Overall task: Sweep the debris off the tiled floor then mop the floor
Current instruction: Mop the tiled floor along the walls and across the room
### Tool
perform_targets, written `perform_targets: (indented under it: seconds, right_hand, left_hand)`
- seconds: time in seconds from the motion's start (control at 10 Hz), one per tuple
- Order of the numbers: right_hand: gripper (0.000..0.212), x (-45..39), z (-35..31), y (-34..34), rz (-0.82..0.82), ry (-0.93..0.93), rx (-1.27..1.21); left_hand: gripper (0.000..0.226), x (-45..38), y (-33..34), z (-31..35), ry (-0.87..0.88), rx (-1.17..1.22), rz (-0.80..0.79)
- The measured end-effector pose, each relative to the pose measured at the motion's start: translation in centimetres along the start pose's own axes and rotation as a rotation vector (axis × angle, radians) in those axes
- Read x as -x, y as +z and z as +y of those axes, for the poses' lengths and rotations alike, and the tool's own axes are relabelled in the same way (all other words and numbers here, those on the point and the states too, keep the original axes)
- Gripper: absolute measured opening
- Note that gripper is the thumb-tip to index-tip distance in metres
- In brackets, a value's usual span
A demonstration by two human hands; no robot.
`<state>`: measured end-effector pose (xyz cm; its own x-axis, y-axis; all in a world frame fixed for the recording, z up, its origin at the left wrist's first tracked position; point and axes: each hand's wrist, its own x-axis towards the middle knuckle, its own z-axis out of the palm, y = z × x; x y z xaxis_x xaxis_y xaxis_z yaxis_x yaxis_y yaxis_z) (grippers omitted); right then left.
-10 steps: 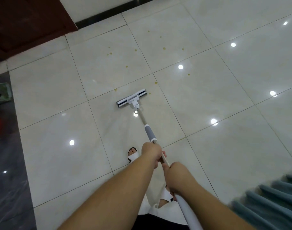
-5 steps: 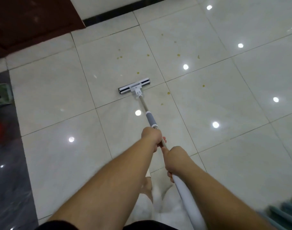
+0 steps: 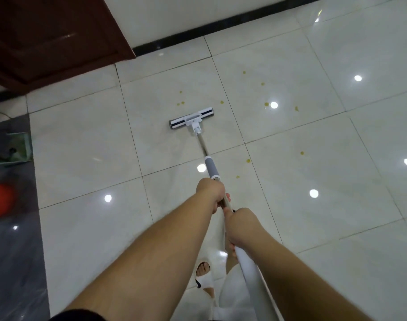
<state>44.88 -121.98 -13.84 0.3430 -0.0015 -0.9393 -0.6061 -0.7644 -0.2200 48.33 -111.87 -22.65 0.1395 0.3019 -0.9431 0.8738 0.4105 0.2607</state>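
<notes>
Grip: 2 hands on 1 mop pole (image 3: pixel 203 144). Left hand (image 3: pixel 210 193) wrapped round the metal shaft just below the grey sleeve (image 3: pixel 211 167), fingers curled under. Right hand (image 3: pixel 240 225) just behind it, closed round the top of the white handle (image 3: pixel 249 269), which runs back past the right forearm. Pole slopes forward and down from the grip to the mop head (image 3: pixel 191 118), flat on the floor (image 3: pixel 82 140), set crosswise with its right end farther away. Debris (image 3: pixel 266 104): small yellow-green specks, some just beyond the head, more ahead and right of the grip, 2 or 3 close beside the sleeve on the right. Below the grip: 1 foot in a white sandal (image 3: pixel 203 278). Far left: blurred orange object (image 3: pixel 0 200), green-edged container (image 3: pixel 10 147). Ahead left: brown door (image 3: pixel 47 35), black skirting (image 3: pixel 221 26).
</notes>
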Motion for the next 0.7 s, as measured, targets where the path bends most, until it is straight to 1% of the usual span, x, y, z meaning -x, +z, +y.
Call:
perform_targets:
  seconds: [0.1, 0.2, 0.3, 0.4, 0.5, 0.6, 0.7]
  right_hand:
    - [0.042, -1.5, -5.2, -1.8, 0.037, 0.06, 0.033]
    - [0.042, -3.5, -9.0, -2.9, 0.025, 0.055, 0.034]
    - [0.042, -5.4, -12.0, -4.4, 0.054, 0.033, 0.022]
    - [0.035, -6.7, -16.2, -5.6, -0.046, -0.039, -0.073]
    - [0.038, -7.9, -21.9, -6.0, -0.06, 0.028, -0.159]
    - [0.049, -9.9, -27.9, -5.7, 0.007, 0.175, -0.179]
    - [0.052, -12.3, -32.3, -5.6, 0.049, 0.212, -0.119]
  left_hand:
    - [0.027, -1.4, 0.0, 5.6, 0.018, -0.013, 0.008]
    - [0.025, -2.2, 0.1, 9.0, 0.037, -0.012, -0.011]
    - [0.024, -3.5, 0.0, 13.1, 0.053, 0.013, 0.016]
    - [0.026, -5.6, -0.8, 17.2, 0.048, 0.006, 0.007]
    - [0.027, -7.9, -2.2, 22.1, 0.022, 0.014, 0.009]
    - [0.022, -9.9, -3.5, 27.1, 0.047, 0.017, 0.013]
    - [0.023, -11.7, -4.6, 31.7, 0.032, 0.025, -0.002]
